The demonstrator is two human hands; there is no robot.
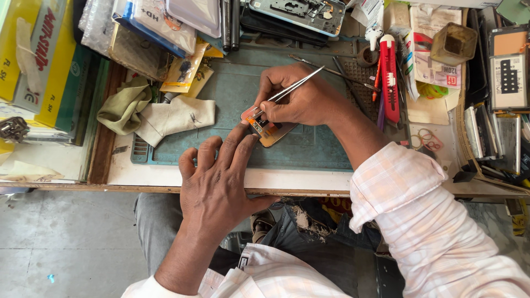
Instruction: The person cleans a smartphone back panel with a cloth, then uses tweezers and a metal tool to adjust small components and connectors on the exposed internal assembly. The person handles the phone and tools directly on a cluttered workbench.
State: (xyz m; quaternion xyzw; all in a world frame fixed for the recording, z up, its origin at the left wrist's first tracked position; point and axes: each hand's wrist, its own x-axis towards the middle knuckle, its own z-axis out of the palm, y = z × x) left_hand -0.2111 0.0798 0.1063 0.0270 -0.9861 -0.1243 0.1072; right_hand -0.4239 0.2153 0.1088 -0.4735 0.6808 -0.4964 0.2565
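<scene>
The phone part (269, 128), a small opened piece with an orange flex and a gold-brown plate, lay on the green mat (232, 88) near the front edge of the table (287, 179), directly under the head camera, probably so the fine work sat close and square to the eye. The left hand (212, 185) lay flat and spread, palm down, its fingertips (247, 138) pressing the near edge of the part, seemingly to pin it against the mat while the other hand worked; it gripped nothing, its fingers simply splayed and resting. The right hand (301, 99) held tweezers (292, 88) pinched between thumb and forefinger like a pen, the grip closed on the shafts, the long end slanting up and away to the right and the tips down on the upper left of the part. Whether the tips had anything between them could not be told; they were too small and partly hidden by the thumb. The heel of the right hand appeared to rest on the mat, which would steady the tips. A pale cloth (174, 116) lay just left of the work, and a red tool (389, 77) lay well to the right among other clutter.
</scene>
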